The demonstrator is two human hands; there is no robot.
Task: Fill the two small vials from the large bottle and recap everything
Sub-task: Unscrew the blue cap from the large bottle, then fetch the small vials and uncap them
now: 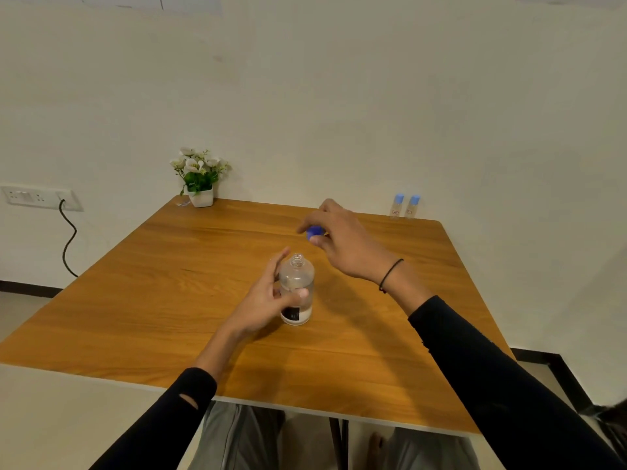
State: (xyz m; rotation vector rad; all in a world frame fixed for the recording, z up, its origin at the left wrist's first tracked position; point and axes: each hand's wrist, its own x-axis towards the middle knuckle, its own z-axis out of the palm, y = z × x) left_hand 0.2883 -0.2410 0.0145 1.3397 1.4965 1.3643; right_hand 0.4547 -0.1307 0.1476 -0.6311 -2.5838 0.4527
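A large clear bottle stands upright in the middle of the wooden table, its mouth uncapped. My left hand grips its body from the left, thumb across the front. My right hand hovers beyond the bottle, holding the bottle's blue cap in its fingertips just above the tabletop. Two small vials with light blue caps, one beside the other, stand side by side at the table's far right corner, against the wall.
A white pot of white flowers sits at the far left corner of the table. A wall socket with a black cable hanging down is on the left wall. My knees show below the near edge.
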